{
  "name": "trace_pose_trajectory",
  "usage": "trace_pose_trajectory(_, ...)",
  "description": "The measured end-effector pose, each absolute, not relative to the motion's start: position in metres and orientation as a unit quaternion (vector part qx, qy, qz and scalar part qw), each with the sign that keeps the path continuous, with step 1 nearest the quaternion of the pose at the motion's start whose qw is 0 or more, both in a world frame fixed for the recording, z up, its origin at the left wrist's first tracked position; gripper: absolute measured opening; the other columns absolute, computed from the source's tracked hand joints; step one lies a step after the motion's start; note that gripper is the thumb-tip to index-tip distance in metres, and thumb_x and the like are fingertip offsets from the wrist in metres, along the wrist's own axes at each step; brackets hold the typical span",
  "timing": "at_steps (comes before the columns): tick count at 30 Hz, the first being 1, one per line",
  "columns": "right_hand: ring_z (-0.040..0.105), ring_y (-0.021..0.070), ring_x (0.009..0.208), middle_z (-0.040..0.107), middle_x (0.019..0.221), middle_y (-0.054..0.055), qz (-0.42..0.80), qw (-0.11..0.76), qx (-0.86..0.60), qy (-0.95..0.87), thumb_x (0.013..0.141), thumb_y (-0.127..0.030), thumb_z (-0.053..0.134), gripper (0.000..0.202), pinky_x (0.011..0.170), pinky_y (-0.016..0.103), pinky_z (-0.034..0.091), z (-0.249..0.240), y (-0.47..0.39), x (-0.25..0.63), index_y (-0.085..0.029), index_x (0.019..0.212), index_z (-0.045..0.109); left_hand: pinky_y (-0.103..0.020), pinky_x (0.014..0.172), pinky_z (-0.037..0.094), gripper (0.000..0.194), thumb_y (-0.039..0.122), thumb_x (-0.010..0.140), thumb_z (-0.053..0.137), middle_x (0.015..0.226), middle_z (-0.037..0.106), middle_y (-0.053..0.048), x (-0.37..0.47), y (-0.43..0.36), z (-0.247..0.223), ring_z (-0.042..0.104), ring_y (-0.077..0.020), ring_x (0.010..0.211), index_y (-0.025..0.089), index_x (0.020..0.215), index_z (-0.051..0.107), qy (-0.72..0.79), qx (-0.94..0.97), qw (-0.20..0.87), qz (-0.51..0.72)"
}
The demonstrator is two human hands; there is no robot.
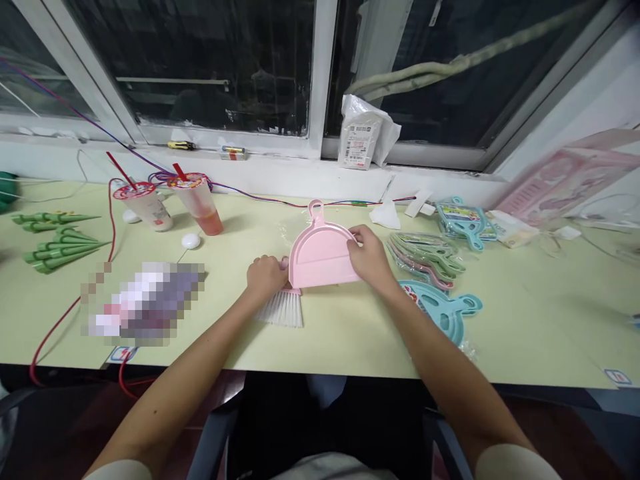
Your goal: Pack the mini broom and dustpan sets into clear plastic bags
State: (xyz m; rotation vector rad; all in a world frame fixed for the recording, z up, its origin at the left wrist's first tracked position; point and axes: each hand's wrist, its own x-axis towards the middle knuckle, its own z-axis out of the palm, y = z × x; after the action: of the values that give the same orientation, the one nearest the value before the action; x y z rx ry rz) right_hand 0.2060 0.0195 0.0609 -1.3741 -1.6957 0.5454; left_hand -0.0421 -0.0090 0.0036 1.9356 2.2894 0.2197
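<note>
We see a pink dustpan point(320, 257) lying at the middle of the pale green bench point(525, 333), handle pointing away toward the window. The right hand point(369, 255) is closed on the dustpan's right edge, fingers curled over the rim and hiding that corner. The left hand point(266, 277) is closed around the handle of a small brush point(284, 308) at the dustpan's near left corner; the handle is hidden inside the fist, so we see only the white bristles fanning out toward us. Brush and dustpan touch or overlap at that corner, but we cannot tell which lies on top.

Just right of the right hand lies a stack of dustpans point(425, 260), green and pink, and nearer to us a blue dustpan point(445, 312) whose left part is covered by the right forearm. Farther right lies another blue set point(463, 223) in packaging, its print too small to read.

On the left, two plastic cups point(170, 203) with straws stand at the far side, one holding a red drink. Green cones point(57, 240) lie in rows at the far left, the outermost cut off by the picture edge. A pixelated patch point(143, 300) hides whatever lies left of the left hand. A red cable point(75, 307) loops over the bench and drops over the near edge. A white packet point(360, 137) leans on the window sill. A pink box point(565, 177) at the far right is partly out of view.
</note>
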Motion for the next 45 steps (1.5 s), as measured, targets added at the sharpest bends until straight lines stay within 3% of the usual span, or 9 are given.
trace_pose_trajectory(9, 0.07, 0.0273, 0.097, 0.074, 0.103, 0.01, 0.196, 0.46, -0.577, -0.645, 0.093, -0.024, 0.049, 0.022, 0.087, 0.038, 0.053, 0.056, -0.011, 0.188, -0.024, 0.108, 0.064, -0.039, 0.074, 0.051, 0.03, 0.045, 0.094, 0.056, 0.095, 0.079, -0.013, -0.067, -0.009, 0.009, 0.073, -0.0323, 0.091, 0.022, 0.086, 0.072, 0.776, 0.607, 0.128, 0.113)
trace_pose_trajectory(13, 0.068, 0.0265, 0.095, 0.073, 0.1, 0.01, 0.21, 0.518, -0.564, -0.608, 0.092, -0.025, 0.05, 0.021, 0.084, 0.037, 0.052, 0.038, -0.018, 0.173, -0.022, 0.108, 0.064, -0.04, 0.076, 0.049, 0.026, 0.042, 0.094, 0.056, 0.105, 0.078, -0.017, -0.077, -0.004, 0.013, 0.073, -0.036, 0.099, 0.021, 0.101, 0.069, 0.783, 0.591, 0.123, 0.148)
trace_pose_trajectory(17, 0.067, 0.0241, 0.098, 0.072, 0.102, 0.009, 0.239, 0.589, -0.547, -0.545, 0.093, -0.028, 0.047, 0.024, 0.086, 0.035, 0.052, 0.005, -0.001, 0.161, -0.021, 0.11, 0.062, -0.04, 0.075, 0.047, 0.025, 0.04, 0.095, 0.054, 0.104, 0.077, -0.02, -0.1, 0.003, 0.02, 0.072, -0.0386, 0.101, 0.019, 0.1, 0.068, 0.804, 0.547, 0.098, 0.212)
trace_pose_trajectory(25, 0.069, 0.0241, 0.099, 0.073, 0.103, 0.007, 0.375, 0.571, -0.42, -0.597, 0.091, -0.045, 0.058, 0.027, 0.092, 0.035, 0.052, -0.024, 0.024, 0.17, -0.022, 0.102, 0.065, -0.036, 0.075, 0.048, 0.017, 0.032, 0.095, 0.057, 0.091, 0.074, -0.01, -0.062, 0.002, 0.068, 0.07, -0.028, 0.086, 0.018, 0.1, 0.065, 0.702, 0.596, 0.06, 0.386)
trace_pose_trajectory(31, 0.067, 0.0247, 0.094, 0.074, 0.097, 0.007, 0.429, 0.543, -0.401, -0.6, 0.087, -0.06, 0.069, 0.042, 0.086, 0.036, 0.052, -0.027, 0.014, 0.178, -0.02, 0.102, 0.071, -0.044, 0.089, 0.051, 0.02, 0.025, 0.1, 0.057, 0.108, 0.071, -0.019, 0.021, 0.016, 0.061, 0.07, -0.0351, 0.104, 0.015, 0.117, 0.057, 0.674, 0.629, 0.072, 0.38)
trace_pose_trajectory(35, 0.068, 0.0266, 0.096, 0.076, 0.099, 0.005, 0.47, 0.508, -0.393, -0.605, 0.073, -0.054, 0.084, 0.049, 0.088, 0.038, 0.053, -0.03, 0.016, 0.175, -0.019, 0.105, 0.075, -0.052, 0.101, 0.047, 0.019, 0.02, 0.098, 0.056, 0.114, 0.068, -0.022, 0.043, 0.022, 0.042, 0.063, -0.0392, 0.117, 0.013, 0.116, 0.059, 0.669, 0.644, 0.034, 0.369)
trace_pose_trajectory(39, 0.068, 0.0271, 0.1, 0.076, 0.102, 0.006, 0.469, 0.534, -0.373, -0.597, 0.071, -0.05, 0.084, 0.046, 0.094, 0.04, 0.052, -0.03, 0.02, 0.174, -0.02, 0.104, 0.073, -0.055, 0.108, 0.043, 0.03, 0.029, 0.095, 0.062, 0.132, 0.062, -0.023, 0.032, 0.027, 0.033, 0.052, -0.04, 0.132, 0.015, 0.122, 0.061, 0.664, 0.618, 0.01, 0.42)
trace_pose_trajectory(42, 0.068, 0.0268, 0.103, 0.075, 0.106, 0.005, 0.479, 0.539, -0.363, -0.59, 0.07, -0.049, 0.083, 0.048, 0.096, 0.04, 0.052, -0.027, 0.022, 0.178, -0.02, 0.107, 0.07, -0.049, 0.102, 0.047, 0.048, 0.04, 0.091, 0.069, 0.137, 0.06, -0.022, 0.005, 0.029, 0.033, 0.056, -0.0378, 0.128, 0.014, 0.13, 0.059, 0.652, 0.611, 0.087, 0.44)
trace_pose_trajectory(45, 0.067, 0.0266, 0.104, 0.075, 0.107, 0.005, 0.475, 0.54, -0.368, -0.59, 0.07, -0.048, 0.083, 0.048, 0.097, 0.04, 0.051, -0.023, 0.023, 0.182, -0.022, 0.107, 0.068, -0.04, 0.083, 0.05, 0.051, 0.06, 0.092, 0.066, 0.11, 0.071, -0.015, -0.02, 0.028, 0.031, 0.067, -0.0307, 0.098, 0.014, 0.113, 0.066, 0.598, 0.637, 0.305, 0.379)
